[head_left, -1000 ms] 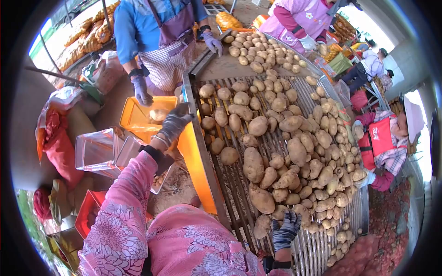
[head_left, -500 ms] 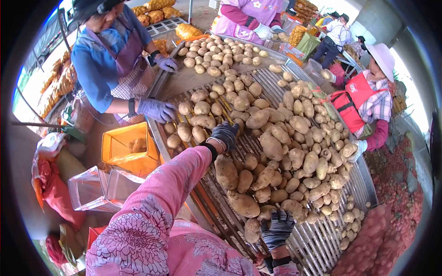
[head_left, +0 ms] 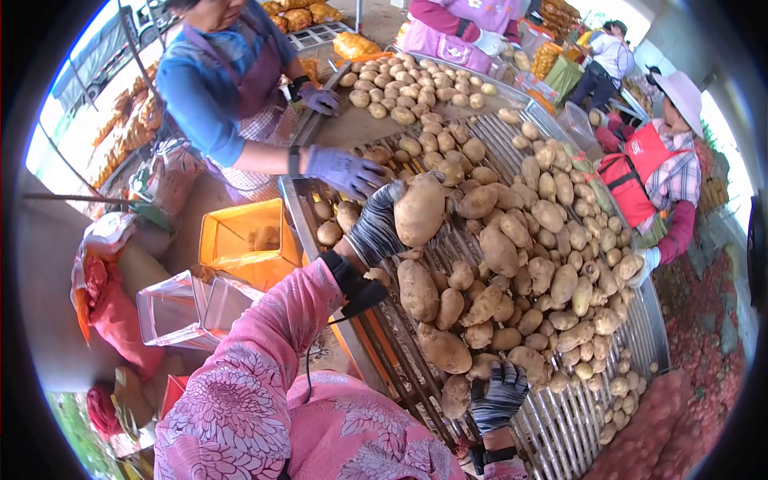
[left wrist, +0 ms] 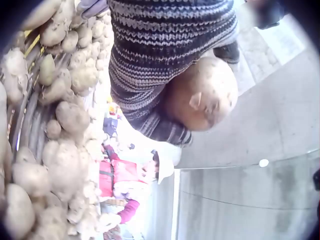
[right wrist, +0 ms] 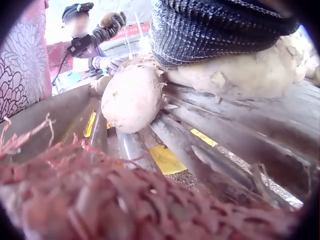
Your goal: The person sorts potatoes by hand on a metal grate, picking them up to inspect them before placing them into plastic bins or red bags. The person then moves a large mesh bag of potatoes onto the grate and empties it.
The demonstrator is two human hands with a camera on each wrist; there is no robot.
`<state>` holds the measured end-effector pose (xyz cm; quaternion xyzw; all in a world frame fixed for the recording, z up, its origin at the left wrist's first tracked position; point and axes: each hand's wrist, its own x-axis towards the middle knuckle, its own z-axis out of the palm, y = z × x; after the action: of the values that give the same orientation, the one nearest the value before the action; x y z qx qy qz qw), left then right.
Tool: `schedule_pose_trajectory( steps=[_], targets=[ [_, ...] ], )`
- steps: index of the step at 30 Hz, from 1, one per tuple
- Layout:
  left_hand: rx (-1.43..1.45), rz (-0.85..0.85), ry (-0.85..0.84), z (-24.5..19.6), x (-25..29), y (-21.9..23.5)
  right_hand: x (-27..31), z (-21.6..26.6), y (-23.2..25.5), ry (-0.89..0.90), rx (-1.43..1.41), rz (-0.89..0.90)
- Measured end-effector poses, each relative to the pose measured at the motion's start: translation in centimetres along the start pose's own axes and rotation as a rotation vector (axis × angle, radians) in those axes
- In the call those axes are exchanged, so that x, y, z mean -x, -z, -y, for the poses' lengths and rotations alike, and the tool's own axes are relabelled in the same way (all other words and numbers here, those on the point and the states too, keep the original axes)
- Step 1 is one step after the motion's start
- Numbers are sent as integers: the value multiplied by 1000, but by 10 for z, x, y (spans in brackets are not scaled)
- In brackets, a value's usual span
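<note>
In the head view a large potato (head_left: pixel 419 210) is gripped by the left hand (head_left: pixel 378 226), gloved in striped knit, above the slatted sorting table. The left wrist view shows the same potato (left wrist: pixel 202 94) bulging out from under the curled glove (left wrist: pixel 160 65). At the table's near end, the right hand (head_left: pixel 499 395) rests on potatoes at the edge of the pile (head_left: pixel 552 280). From the right wrist, its glove (right wrist: pixel 215 32) lies over a long potato (right wrist: pixel 240 75), beside a rounder potato (right wrist: pixel 132 97) on the metal bars (right wrist: pixel 200 145).
Across the table a person in blue reaches in with a purple glove (head_left: pixel 344 171), close to the left hand. An orange crate (head_left: pixel 250 240) and clear baskets (head_left: pixel 180 308) stand left of the metal rim. A person in a red apron (head_left: pixel 645 172) works at the right. Red netting (right wrist: pixel 125 200) lies low.
The left hand went from beside the crate onto the table, and now holds a large potato raised. The person in blue has reached over the table. The right hand stays nearly in place.
</note>
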<state>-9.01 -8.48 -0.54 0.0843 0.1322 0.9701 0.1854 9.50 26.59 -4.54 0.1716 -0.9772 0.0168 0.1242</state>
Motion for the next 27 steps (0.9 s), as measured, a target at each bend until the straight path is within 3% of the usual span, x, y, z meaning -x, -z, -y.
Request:
schedule_pose_trajectory(
  steps=[1, 3, 6, 8, 9, 11, 12, 13, 14, 15, 17, 20, 21, 23, 25, 27],
  targets=[
    [179, -72, -16, -2, 7, -2, 1, 1, 0, 8, 6, -3],
    [218, -14, -73, -8, 18, 2, 3, -1, -2, 19, 23, 8],
    [281, -62, -108, -19, 50, -21, 11, -3, -9, 29, 12, -20],
    [156, -2, -111, -32, 77, -7, 14, -6, -15, 54, 42, -76],
    [102, -135, -149, -40, 94, -1, 13, -5, -14, 62, 62, -103],
    [38, -18, -99, -61, 139, 7, 10, 11, 24, 43, 146, 65],
    [-133, -302, -218, -76, 163, 34, 10, 11, 24, 27, 65, 23],
    [-187, -421, -258, -94, 186, 66, 12, 9, 17, 23, 55, 10],
    [-179, -629, -275, -107, 204, 68, 15, 3, 9, 27, 47, -4],
    [-173, -901, -436, -119, 213, 75, 17, -1, 4, 32, 41, -14],
    [-262, -1136, -563, -140, 232, 82, 18, -4, 3, 19, 118, 71],
    [-298, -1076, -639, -159, 257, 111, 14, -19, -14, -31, 83, 283],
    [-262, -949, -656, -165, 260, 133, 8, -12, -6, 8, 20, 164],
    [-287, -905, -667, -137, 246, 86, 2, -11, -1, 82, 13, 81],
    [-182, -760, -520, -115, 237, 65, 3, -13, -5, 111, 10, 54],
    [3, -540, -368, -87, 217, 30, 2, -8, -3, 23, -16, 128]
  ],
)
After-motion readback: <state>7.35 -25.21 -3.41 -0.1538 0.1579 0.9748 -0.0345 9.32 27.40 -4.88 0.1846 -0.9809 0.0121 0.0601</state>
